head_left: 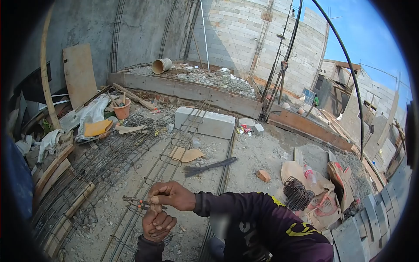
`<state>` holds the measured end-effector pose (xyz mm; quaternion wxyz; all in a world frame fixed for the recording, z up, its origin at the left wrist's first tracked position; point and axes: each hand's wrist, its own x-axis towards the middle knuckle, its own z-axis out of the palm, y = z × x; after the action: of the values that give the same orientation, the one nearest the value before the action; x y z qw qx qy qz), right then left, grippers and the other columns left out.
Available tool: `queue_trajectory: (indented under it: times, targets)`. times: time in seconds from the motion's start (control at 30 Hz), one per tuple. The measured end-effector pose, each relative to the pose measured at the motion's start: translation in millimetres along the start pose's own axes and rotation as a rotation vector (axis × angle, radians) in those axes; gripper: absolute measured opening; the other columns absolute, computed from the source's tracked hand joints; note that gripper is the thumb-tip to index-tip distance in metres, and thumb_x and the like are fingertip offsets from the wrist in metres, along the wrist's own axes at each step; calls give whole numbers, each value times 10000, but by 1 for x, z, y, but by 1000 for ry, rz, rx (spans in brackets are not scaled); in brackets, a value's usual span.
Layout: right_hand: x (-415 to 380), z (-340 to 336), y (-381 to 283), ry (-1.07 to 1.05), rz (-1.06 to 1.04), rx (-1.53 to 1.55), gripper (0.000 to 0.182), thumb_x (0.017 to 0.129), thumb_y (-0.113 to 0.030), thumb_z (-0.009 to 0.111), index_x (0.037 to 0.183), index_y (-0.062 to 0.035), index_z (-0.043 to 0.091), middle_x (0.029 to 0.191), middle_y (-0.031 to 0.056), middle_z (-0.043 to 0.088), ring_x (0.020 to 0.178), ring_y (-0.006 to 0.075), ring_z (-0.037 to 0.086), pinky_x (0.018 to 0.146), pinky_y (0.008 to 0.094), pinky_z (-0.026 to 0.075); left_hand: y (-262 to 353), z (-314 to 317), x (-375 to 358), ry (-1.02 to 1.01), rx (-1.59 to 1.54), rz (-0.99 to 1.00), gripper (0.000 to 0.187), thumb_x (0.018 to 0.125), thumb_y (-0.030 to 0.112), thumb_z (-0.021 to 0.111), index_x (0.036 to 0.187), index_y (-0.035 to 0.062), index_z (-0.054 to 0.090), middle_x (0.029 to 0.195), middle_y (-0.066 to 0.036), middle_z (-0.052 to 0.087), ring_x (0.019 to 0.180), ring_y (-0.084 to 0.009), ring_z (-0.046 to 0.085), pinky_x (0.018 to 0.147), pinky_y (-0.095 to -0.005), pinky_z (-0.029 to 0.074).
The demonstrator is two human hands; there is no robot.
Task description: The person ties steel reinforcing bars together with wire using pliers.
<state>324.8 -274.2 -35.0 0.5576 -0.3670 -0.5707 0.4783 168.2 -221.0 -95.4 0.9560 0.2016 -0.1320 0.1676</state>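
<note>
Pincers (139,203) with orange on the handles and a dark head point left, over the long steel bars. My left hand (159,223) is closed around the handles, whose dark ends show past its top. Just above it, my right hand (174,195) reaches in from the right, with thumb and finger pinched together close to the handles. What the pinch holds, if anything, is too small to make out. Beneath both hands runs a long rebar cage (163,159) with square stirrups, propped across a pale concrete block (205,122).
A bundle of tie wire (210,167) lies beside the cage. More rebar mesh (94,183) spreads at left, near an orange bucket (121,108). On the right are a pile of stirrups (297,193), torn paper sacks (340,179), a brick piece (263,175) and stacked grey tiles (366,222).
</note>
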Motion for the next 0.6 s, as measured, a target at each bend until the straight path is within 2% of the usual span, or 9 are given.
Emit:
queue_trajectory:
  times: [0.1,0.2,0.23,0.33,0.37,0.47,0.5,0.57,0.6]
  targets:
    - [1,-9,0,-323,79,75,299,988,-249,624,1165,-8,636,1091,92,650,911,137,631,776,304,518,-5,-20,-6,-290,-120,-200,235,1075,261,392,1079,119,578,517,80,347,439,-64,377,584,-294,397]
    - [0,-14,-11,-150,250,-123,381,1000,-289,603,1250,-2,589,1081,92,652,962,149,623,826,337,519,0,-10,-2,124,382,55,271,1074,295,406,1093,88,580,588,59,396,477,-75,394,637,-286,414]
    - [-2,-13,-6,43,221,-305,422,1005,-269,579,1273,56,549,1072,122,658,910,163,632,806,332,530,2,-5,0,265,549,142,286,1073,307,411,1098,78,580,611,52,412,490,-79,399,655,-284,419]
    - [-4,-6,-4,289,331,-352,422,988,-278,598,1239,59,559,1124,158,641,987,201,626,842,363,527,2,-12,13,558,705,512,296,1068,321,436,1084,57,569,762,18,509,646,-96,513,712,-284,465]
    - [-5,-3,7,237,283,-353,424,987,-277,604,1258,44,545,1138,152,634,1000,204,624,867,367,519,5,-19,10,510,757,542,290,1064,300,448,1129,48,577,979,-43,601,909,-131,611,834,-310,501]
    - [-11,8,35,120,214,-402,416,975,-260,625,1276,9,529,1156,132,626,1027,211,620,917,375,499,6,-20,7,373,578,423,296,1061,302,445,1175,66,582,1240,-103,605,1194,-195,558,1013,-389,455]
    - [-11,9,32,88,241,-447,394,966,-245,634,1257,4,541,1145,125,632,1028,211,620,919,374,496,2,-22,6,429,565,451,360,1054,323,449,1313,84,520,1457,-115,472,1344,-239,440,1103,-466,386]
    - [-6,12,32,44,314,-467,327,938,-206,658,1200,-28,579,1079,89,654,1014,197,624,913,362,488,-1,-38,3,449,488,472,394,1044,349,465,1357,110,474,1541,-95,367,1390,-249,362,1136,-498,343]
    - [-4,13,30,36,364,-546,337,936,-207,662,1215,-33,586,1051,77,664,1001,188,626,903,354,488,-1,-32,0,388,423,448,450,1032,342,495,1411,108,427,1544,-104,361,1316,-233,446,1110,-467,371]
